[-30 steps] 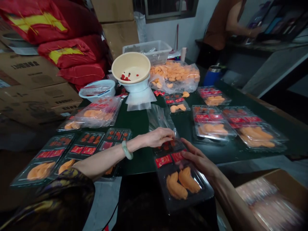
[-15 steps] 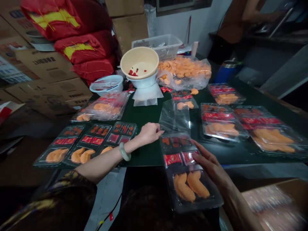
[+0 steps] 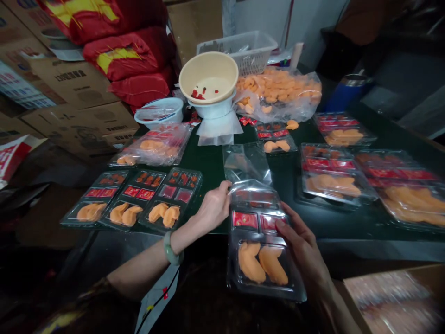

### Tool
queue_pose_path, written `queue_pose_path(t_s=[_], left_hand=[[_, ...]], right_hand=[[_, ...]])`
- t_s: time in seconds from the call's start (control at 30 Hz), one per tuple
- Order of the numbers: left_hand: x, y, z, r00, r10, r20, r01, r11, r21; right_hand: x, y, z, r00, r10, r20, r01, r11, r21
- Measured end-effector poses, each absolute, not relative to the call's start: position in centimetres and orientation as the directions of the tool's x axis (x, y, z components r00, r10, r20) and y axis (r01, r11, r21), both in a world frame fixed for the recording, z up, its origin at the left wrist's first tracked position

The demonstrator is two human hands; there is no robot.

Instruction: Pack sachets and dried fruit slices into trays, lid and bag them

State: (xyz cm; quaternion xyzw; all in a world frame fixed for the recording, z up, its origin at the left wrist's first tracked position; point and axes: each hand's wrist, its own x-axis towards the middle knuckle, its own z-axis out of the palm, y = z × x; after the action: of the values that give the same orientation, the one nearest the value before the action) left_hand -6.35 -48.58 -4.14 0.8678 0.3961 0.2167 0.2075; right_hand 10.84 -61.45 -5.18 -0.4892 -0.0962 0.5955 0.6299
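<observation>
1. Brown cardboard cartons stand stacked at far left, below plump red sacks with yellow patches, next to a dark green surface.
2. Three open black plastic trays of orange fruit strips lie side by side along the surface's near left edge, with red sachets in their far compartments.
3. Farther back, a cream plastic bowl holding red bits sits nested in a white bowl, near a white plastic basket and a clear bag of orange pieces.
4. Curled fingers mark the left hand, with a pale green jade bangle at its wrist. Its fingertips touch the mouth of a clear plastic bag; whether they pinch it, I cannot tell.
5. A black plastic tray of two orange strips lies at the near edge of the surface, its far end under the bag. Holding it level should keep the strips seated.
6. The right hand is spread, its fingers resting on the tray's right side.
7. More filled trays cover the surface at right, beyond which stands a blue flask.
</observation>
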Motion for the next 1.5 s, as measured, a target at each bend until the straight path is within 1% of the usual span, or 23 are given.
queue_pose_path(t_s=[0.2,0.27,0.33,0.37,0.4,0.43,0.5,0.53,0.57,0.6,0.63,0.7,0.77,0.8,0.87,0.93,1.0,1.07,1.13,1.3,1.37,1.43,1.5], left_hand=[[-8.6,-52.6,-4.9,0.647,0.755,0.107,0.546,-0.557,0.626],[-9.3,-52.6,-4.9,0.662,0.746,0.066,0.540,-0.537,0.648],[-9.6,-51.9,-4.7,0.670,0.742,0.007,0.569,-0.520,0.637],[-9.5,-51.4,-4.6,0.672,0.740,-0.023,0.595,-0.522,0.611],[-9.4,-50.9,-4.5,0.676,0.735,-0.055,0.628,-0.535,0.566],[-9.1,-50.4,-4.4,0.680,0.729,-0.083,0.661,-0.559,0.501],[-8.3,-49.7,-4.2,0.680,0.722,-0.127,0.715,-0.614,0.334],[-7.8,-49.5,-4.1,0.675,0.723,-0.147,0.732,-0.632,0.255],[-7.4,-49.5,-4.1,0.668,0.725,-0.166,0.744,-0.642,0.188],[-7.0,-49.5,-4.0,0.660,0.729,-0.180,0.751,-0.646,0.139],[-6.8,-49.6,-3.9,0.652,0.733,-0.192,0.757,-0.644,0.110],[-6.4,-49.8,-3.8,0.641,0.739,-0.207,0.765,-0.636,0.096],[-6.4,-49.8,-3.7,0.647,0.736,-0.199,0.761,-0.636,0.124],[-6.5,-49.8,-3.7,0.656,0.732,-0.187,0.755,-0.638,0.151],[-6.7,-49.6,-3.8,0.671,0.722,-0.170,0.738,-0.629,0.245],[-7.0,-49.5,-3.8,0.672,0.724,-0.155,0.714,-0.579,0.393],[-7.2,-49.5,-3.8,0.662,0.739,-0.130,0.677,-0.513,0.528],[-7.4,-49.5,-3.6,0.644,0.758,-0.101,0.657,-0.480,0.581],[-7.6,-49.7,-3.3,0.625,0.775,-0.094,0.682,-0.484,0.548],[-8.3,-49.7,-2.9,0.590,0.804,-0.077,0.773,-0.535,0.340],[-8.5,-49.4,-3.1,0.591,0.804,-0.066,0.771,-0.539,0.339],[-8.4,-49.0,-3.3,0.614,0.787,-0.061,0.740,-0.547,0.391],[-8.1,-48.6,-3.6,0.645,0.763,-0.045,0.697,-0.562,0.445]], right_hand=[[9.8,-60.6,-5.6,0.407,0.743,-0.532,-0.578,-0.242,-0.780],[9.6,-60.1,-5.6,0.433,0.744,-0.509,-0.507,-0.266,-0.820],[9.7,-59.4,-5.8,0.463,0.783,-0.415,-0.317,-0.291,-0.903],[9.8,-59.0,-5.9,0.486,0.808,-0.334,-0.144,-0.303,-0.942],[10.0,-58.5,-6.0,0.503,0.830,-0.241,0.075,-0.320,-0.944],[10.2,-58.1,-6.1,0.509,0.848,-0.147,0.310,-0.340,-0.888],[10.8,-57.3,-6.3,0.482,0.876,0.036,0.692,-0.354,-0.629],[11.1,-57.0,-6.4,0.452,0.885,0.111,0.798,-0.345,-0.495],[11.5,-57.0,-6.5,0.413,0.893,0.180,0.857,-0.314,-0.408],[12.0,-57.2,-6.5,0.359,0.902,0.240,0.891,-0.254,-0.376],[12.5,-57.6,-6.5,0.283,0.917,0.282,0.908,-0.161,-0.388],[13.6,-58.9,-6.5,0.067,0.952,0.298,0.882,0.082,-0.463],[14.6,-60.5,-6.7,-0.192,0.946,0.260,0.814,0.301,-0.496],[15.0,-61.0,-6.8,-0.286,0.928,0.240,0.791,0.370,-0.487],[15.4,-61.5,-7.4,-0.357,0.900,0.249,0.776,0.434,-0.458],[15.2,-60.9,-8.1,-0.307,0.892,0.330,0.770,0.437,-0.465],[14.5,-59.6,-8.6,-0.203,0.885,0.418,0.764,0.410,-0.498],[13.5,-58.2,-8.8,-0.106,0.872,0.478,0.772,0.375,-0.514],[12.5,-56.9,-8.8,-0.045,0.868,0.495,0.792,0.333,-0.512],[10.2,-55.1,-8.3,0.089,0.878,0.470,0.853,0.176,-0.491],[9.9,-54.8,-7.7,0.089,0.889,0.448,0.912,0.108,-0.395],[10.0,-54.3,-6.9,0.032,0.908,0.418,0.970,0.072,-0.231],[10.6,-53.2,-6.1,-0.080,0.912,0.403,0.986,0.133,-0.105]])
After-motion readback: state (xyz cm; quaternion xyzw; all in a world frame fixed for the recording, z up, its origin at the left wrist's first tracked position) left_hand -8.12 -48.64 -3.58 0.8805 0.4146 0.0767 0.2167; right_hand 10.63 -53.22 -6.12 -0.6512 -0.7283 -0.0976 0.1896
